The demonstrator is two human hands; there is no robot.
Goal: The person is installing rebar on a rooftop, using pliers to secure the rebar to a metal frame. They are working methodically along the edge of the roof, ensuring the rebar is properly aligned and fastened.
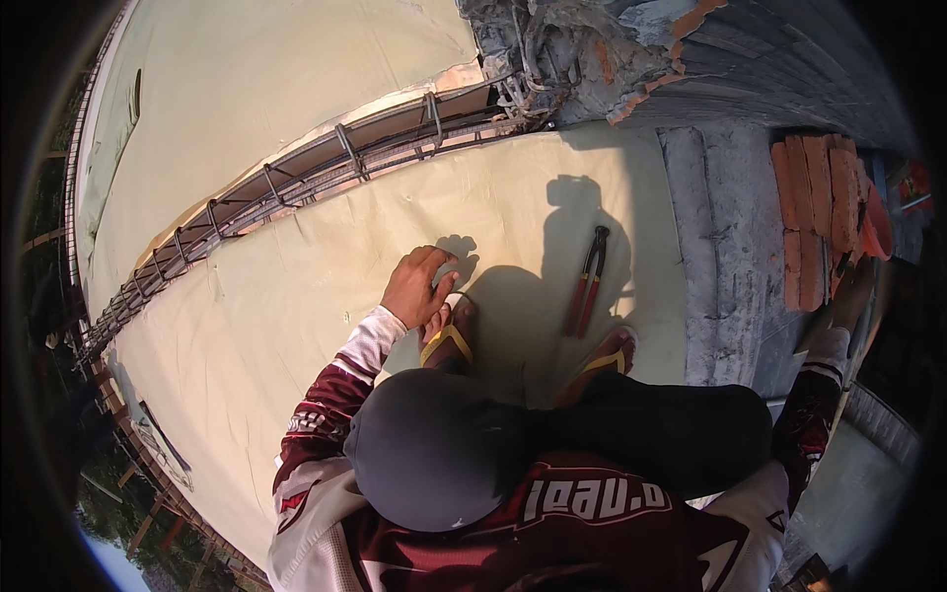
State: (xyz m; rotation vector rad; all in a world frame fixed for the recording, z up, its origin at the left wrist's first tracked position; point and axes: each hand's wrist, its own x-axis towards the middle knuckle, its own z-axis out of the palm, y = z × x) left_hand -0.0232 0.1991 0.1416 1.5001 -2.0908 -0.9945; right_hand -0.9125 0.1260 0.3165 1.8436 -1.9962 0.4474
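I see one left hand [419, 286], fingers loosely open over one foot [466, 321]. One right hand [850, 299] is by the red bricks [811, 212]; I can't tell its fingers. One pair of pincers [592, 296] lies near two flip-flops [447, 338].

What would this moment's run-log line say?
left hand: near left foot | right hand: by bricks | pincers: on sheet, unheld

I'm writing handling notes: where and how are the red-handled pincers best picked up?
Probably around both red handles, coming from the wearer's side: the pincers lie flat on the yellowish sheet, slim handles nearest, dark head pointing away.
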